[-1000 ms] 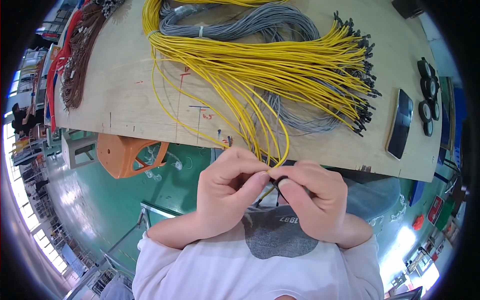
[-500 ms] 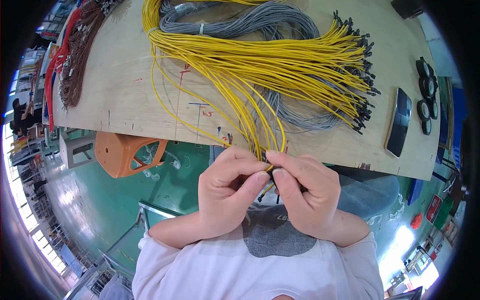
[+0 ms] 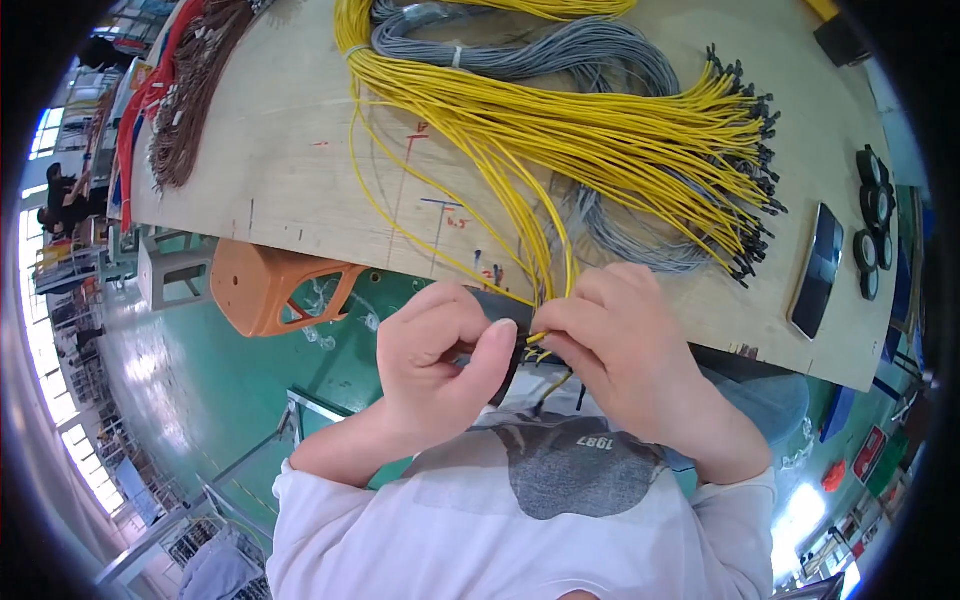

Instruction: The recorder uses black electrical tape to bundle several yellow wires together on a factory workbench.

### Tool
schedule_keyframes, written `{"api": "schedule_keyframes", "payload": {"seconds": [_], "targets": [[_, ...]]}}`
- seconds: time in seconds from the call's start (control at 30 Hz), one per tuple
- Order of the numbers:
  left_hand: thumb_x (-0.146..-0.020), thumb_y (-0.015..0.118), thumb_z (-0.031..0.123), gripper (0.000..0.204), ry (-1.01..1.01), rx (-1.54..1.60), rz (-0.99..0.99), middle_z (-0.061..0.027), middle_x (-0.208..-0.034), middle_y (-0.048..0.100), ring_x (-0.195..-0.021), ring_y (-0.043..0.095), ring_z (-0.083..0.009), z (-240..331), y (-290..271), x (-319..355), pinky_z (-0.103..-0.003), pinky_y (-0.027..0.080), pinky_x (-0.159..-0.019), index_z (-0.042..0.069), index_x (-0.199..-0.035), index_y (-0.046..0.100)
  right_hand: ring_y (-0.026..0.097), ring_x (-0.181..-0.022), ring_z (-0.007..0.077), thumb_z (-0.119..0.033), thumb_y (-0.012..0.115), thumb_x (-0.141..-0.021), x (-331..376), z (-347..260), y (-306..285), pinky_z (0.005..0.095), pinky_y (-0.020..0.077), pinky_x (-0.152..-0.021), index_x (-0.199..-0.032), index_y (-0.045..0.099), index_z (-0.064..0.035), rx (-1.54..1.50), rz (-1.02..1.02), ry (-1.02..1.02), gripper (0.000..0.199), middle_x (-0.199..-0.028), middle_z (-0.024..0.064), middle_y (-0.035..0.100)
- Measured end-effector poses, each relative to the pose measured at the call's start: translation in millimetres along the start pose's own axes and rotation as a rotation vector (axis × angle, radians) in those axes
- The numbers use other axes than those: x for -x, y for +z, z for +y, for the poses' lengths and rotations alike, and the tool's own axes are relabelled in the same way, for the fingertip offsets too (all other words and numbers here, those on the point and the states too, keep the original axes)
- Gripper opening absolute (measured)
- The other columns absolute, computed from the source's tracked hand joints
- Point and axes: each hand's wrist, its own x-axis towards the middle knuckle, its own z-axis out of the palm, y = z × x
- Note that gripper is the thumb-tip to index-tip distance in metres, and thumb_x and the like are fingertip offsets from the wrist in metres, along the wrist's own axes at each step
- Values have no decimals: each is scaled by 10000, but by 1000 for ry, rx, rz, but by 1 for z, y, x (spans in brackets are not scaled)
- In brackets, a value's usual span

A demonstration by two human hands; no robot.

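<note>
Near the table's front edge, my right hand [image 3: 625,360] pinches the end of a yellow cable [image 3: 537,338] between thumb and fingers. Close on its left, my left hand [image 3: 440,365] is closed with curled fingers and thumb raised. A dark strip shows beside that thumb; whether the fingers grip it is hidden. Several yellow cables run down to my hands from a big yellow cable bundle [image 3: 560,115] on the table. Loose cable ends with black tips hang below my right hand. Many black connectors [image 3: 765,150] finish the bundle's right end.
Grey cables [image 3: 540,45] lie behind and under the yellow ones on the wooden table [image 3: 290,150]. A phone [image 3: 817,270] and black tape rolls [image 3: 868,250] are at the right. Brown and red wires [image 3: 185,125] lie far left. An orange stool [image 3: 250,290] stands below the table edge.
My hands have moved apart from their joint pinch. The left has shifted slightly left and the right keeps the yellow cable. The whole view has shifted, so the table appears further right.
</note>
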Motion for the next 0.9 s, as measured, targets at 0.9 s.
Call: {"api": "schedule_keyframes", "payload": {"seconds": [0.9], "targets": [[-770,577,-37,227,-61,318,345,-87,-819,566,-620,535,-111,-1,16,24,-240,409,-502,23,-953,456,551,-758,94,-11,590,-731,-61,-38,-23,218,444,-685,-1197,399,18,-956,-86,442,505,-829,59,589]]}}
